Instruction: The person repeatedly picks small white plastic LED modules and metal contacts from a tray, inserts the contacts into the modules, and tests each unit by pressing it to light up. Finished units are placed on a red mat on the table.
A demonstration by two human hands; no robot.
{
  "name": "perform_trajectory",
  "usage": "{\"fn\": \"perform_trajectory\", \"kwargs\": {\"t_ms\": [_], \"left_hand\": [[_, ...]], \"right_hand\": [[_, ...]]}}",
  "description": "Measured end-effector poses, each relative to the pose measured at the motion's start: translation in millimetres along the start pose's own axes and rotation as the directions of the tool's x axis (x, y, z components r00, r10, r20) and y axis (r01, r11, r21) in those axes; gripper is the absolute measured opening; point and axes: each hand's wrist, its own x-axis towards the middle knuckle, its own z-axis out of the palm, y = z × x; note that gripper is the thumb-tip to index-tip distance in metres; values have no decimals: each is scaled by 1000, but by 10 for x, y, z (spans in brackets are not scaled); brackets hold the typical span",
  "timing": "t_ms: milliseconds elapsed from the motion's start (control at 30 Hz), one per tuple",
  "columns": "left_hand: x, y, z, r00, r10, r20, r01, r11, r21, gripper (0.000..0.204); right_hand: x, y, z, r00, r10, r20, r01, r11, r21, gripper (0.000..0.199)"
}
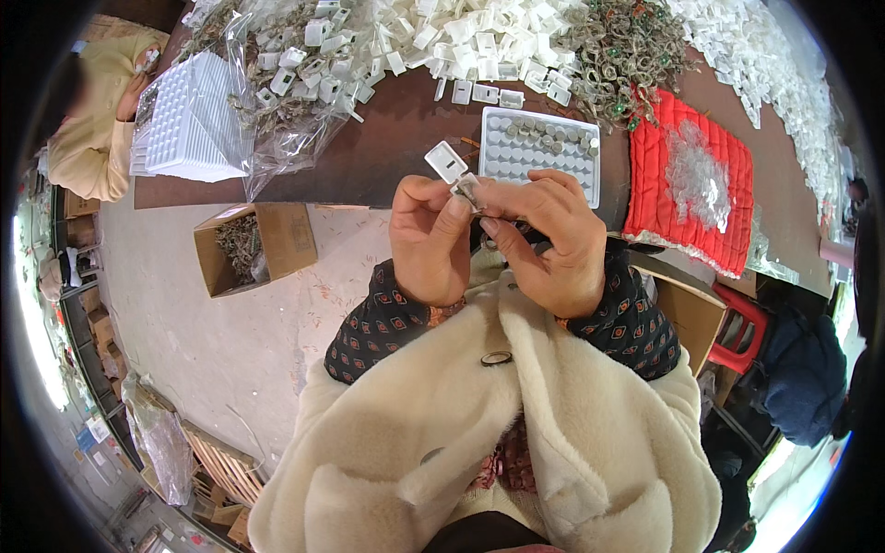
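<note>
My left hand [430,241] pinches a small white plastic case [446,161] between thumb and fingers. The case has a flat rectangular panel with a dark slot, tilted up above the fingertips. Against its lower part [467,192] press the fingertips of my right hand [550,238], closed; what small piece they may hold is hidden. Both hands are in front of my chest, near the table's edge. Just beyond my right hand lies a white tray [490,170] with rows of round dimples, several holding small silver discs [546,136].
Heaps of white plastic cases [479,37] and tangled wired parts [627,55] cover the table's far side. A red quilted pad [645,184] bears clear plastic bits [698,175]. Stacked white trays [198,115] stand left, near another person's sleeve [97,166]. An open carton [293,240] is on the floor.
</note>
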Motion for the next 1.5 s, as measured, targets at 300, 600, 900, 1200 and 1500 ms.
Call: {"fn": "perform_trajectory", "kwargs": {"t_ms": [300,600,900,1200,1500], "left_hand": [[-90,-38,-113,992,-124,-1,122,980,154,18],[-73,13,-157,979,-205,12,204,976,75,14],[-9,56,-164,969,-246,12,246,969,21,14],[27,3,-57,976,-218,24,218,975,34,14],[15,15,-20,976,-217,10,217,976,-1,13]], "right_hand": [[-136,-5,-47,987,160,-2,-158,978,138,28],[-1,470,-220,944,247,-218,-287,942,-174,21],[42,628,-86,983,56,-175,-136,865,-482,21],[19,142,-72,996,-52,-79,47,997,-63,24],[54,129,-49,969,-190,-159,163,973,-166,32]]}}
